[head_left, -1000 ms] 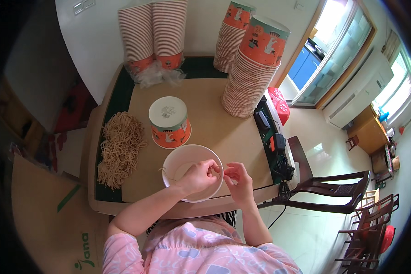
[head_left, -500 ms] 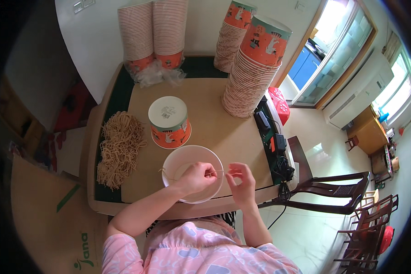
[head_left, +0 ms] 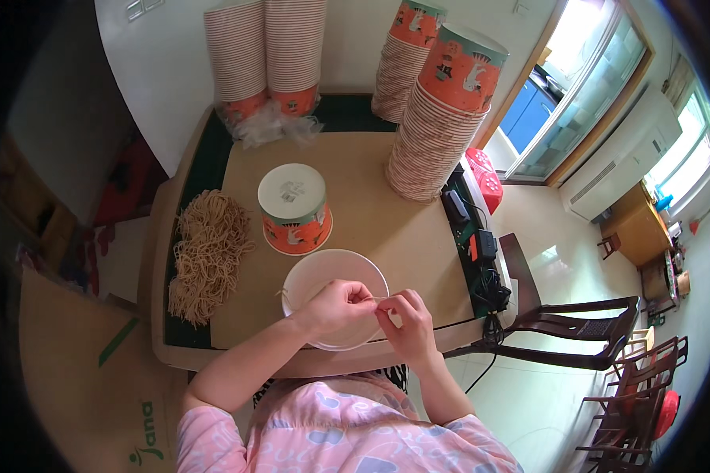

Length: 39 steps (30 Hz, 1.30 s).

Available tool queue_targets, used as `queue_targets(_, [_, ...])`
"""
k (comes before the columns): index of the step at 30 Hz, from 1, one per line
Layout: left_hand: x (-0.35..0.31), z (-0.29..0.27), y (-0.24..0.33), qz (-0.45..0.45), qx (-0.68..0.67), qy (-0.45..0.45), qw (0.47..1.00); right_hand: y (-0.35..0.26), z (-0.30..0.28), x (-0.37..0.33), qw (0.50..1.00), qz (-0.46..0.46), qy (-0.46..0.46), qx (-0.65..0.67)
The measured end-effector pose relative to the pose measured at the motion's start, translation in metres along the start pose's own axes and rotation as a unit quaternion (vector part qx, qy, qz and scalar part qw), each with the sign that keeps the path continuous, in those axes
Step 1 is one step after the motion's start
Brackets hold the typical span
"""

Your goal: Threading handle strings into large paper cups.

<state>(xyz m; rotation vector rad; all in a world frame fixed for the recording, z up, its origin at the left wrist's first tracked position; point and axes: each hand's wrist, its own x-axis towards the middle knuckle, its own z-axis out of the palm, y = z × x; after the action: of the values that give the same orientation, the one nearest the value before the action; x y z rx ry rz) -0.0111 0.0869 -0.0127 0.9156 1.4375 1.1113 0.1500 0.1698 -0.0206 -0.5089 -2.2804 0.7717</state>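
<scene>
Over the mouth of a white-lined paper bucket (head_left: 347, 266), which stands upright near the table's front edge, my two hands almost meet. My left hand (head_left: 335, 306) is closed, pinching a thin beige cord. My right hand (head_left: 409, 323) has its fingertips closed on the same cord (head_left: 379, 298), a short piece of which shows between the hands. Another bit of cord sticks out at the bucket's left rim. Left of it lies a heap of tangled cords (head_left: 209, 256). Just behind stands an upside-down orange and green paper bucket (head_left: 296, 236).
Tall bucket stacks stand at the back left (head_left: 241, 55) and back right (head_left: 434, 150). Crumpled clear plastic (head_left: 272, 126) lies by the left stacks. Black adapters and cables (head_left: 489, 292) line the table's right edge. A dark wooden chair (head_left: 560, 335) stands to the right.
My right hand has moved left, from beside the bucket to my left fingertips, and its spread fingers have closed on the cord. The left hand stays nearly in place.
</scene>
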Motion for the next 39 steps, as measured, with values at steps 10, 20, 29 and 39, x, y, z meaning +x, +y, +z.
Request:
queue_targets(10, [0.010, -0.001, -0.003, -0.163, -0.183, -0.034, 0.969, 0.000, 0.002, -0.002, 0.995, 0.062, 0.017, 0.077])
queue_targets(20, [0.014, -0.004, -0.015, -0.223, -0.213, -0.120, 0.944, 0.000, 0.009, -0.005, 0.999, -0.032, 0.010, 0.029])
queue_targets(29, [0.013, -0.004, -0.007, -0.217, -0.231, -0.059, 0.947, 0.003, 0.011, -0.011, 0.999, -0.008, 0.043, 0.004])
queue_targets(39, [0.016, -0.008, -0.016, -0.202, -0.231, -0.083, 0.948, 0.002, 0.012, -0.013, 0.999, -0.015, 0.047, 0.016])
